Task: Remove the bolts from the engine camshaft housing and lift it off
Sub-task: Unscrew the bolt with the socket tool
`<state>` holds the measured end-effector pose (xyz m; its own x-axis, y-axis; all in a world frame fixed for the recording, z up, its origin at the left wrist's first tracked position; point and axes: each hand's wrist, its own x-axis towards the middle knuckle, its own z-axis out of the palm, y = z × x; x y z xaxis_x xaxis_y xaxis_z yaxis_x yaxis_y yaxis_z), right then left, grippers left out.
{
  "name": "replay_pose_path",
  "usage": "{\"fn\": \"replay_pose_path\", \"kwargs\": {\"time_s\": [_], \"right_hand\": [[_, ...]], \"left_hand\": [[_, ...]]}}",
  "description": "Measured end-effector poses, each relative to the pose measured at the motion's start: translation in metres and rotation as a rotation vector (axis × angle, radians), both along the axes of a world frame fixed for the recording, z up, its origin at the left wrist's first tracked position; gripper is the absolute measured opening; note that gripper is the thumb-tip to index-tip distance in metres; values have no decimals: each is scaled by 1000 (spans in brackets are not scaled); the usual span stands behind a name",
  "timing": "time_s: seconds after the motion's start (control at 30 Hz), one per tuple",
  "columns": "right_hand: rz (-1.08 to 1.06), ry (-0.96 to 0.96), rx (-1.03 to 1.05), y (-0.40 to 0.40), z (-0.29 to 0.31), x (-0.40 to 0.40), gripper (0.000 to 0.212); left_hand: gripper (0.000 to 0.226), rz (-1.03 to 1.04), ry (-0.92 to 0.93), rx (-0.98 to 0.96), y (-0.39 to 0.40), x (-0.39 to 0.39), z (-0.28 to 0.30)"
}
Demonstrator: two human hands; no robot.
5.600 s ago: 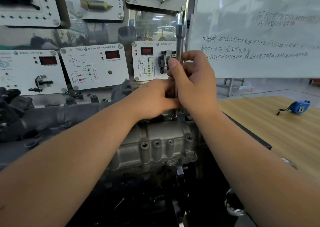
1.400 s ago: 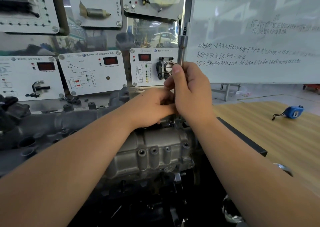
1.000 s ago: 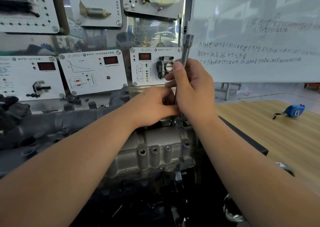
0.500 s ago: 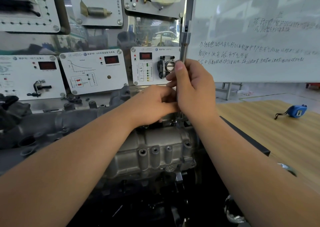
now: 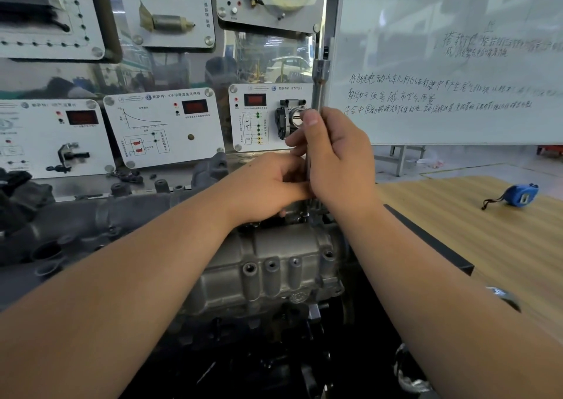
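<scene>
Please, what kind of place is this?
Probably an automotive training workshop: sensor demonstration panels hang on the wall, an engine sits on the bench, and a whiteboard carries handwritten notes.

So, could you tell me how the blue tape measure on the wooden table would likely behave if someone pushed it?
The blue tape measure looks compact and hard-cased, so it would probably slide rather than flex. It seems to rest low on the smooth wooden table, so tipping looks unlikely. Its dark wrist strap trails loose and would likely drag floppily behind.
</scene>
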<state>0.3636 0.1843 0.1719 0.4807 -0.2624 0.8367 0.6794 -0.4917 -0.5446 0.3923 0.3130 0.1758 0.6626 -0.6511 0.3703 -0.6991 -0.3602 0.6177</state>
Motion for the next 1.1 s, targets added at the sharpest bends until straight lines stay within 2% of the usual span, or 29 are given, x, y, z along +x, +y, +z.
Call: {"fn": "replay_pose_path", "kwargs": {"time_s": [0.1,0.2,0.27,0.33,0.4,0.57,0.67,0.8,0.93,1.03,1.1], "right_hand": [[34,10,10,1,0,0,29],[102,16,31,1,0,-2,4],[90,-9,45,0,-1,-3,11],[52,-16,35,1,-1,-3,12],[36,10,25,2,-1,-2,15],[25,35,8,3,1,-2,27],[71,26,26,2,0,-3,9],[32,-11,34,0,-2,-2,9],[9,17,53,0,-1,-2,24],[15,26,40,0,-1,0,33],[19,6,32,0,-1,0,24]], "left_hand": [[6,3,1,6,1,-1,0],[21,18,-46,29,0,-1,3],[28,29,-57,27,-1,-2,4],[25,38,-49,34,-1,-1,3],[7,38,-27,22,0,1,2],[21,29,-13,30,1,-1,1],[5,28,-73,53,0,0,4],[24,31,-96,64,-3,-1,4],[1,-4,-32,19,-1,0,1],[4,-11,-38,25,1,-1,1],[9,-16,-77,41,1,-3,3]]}}
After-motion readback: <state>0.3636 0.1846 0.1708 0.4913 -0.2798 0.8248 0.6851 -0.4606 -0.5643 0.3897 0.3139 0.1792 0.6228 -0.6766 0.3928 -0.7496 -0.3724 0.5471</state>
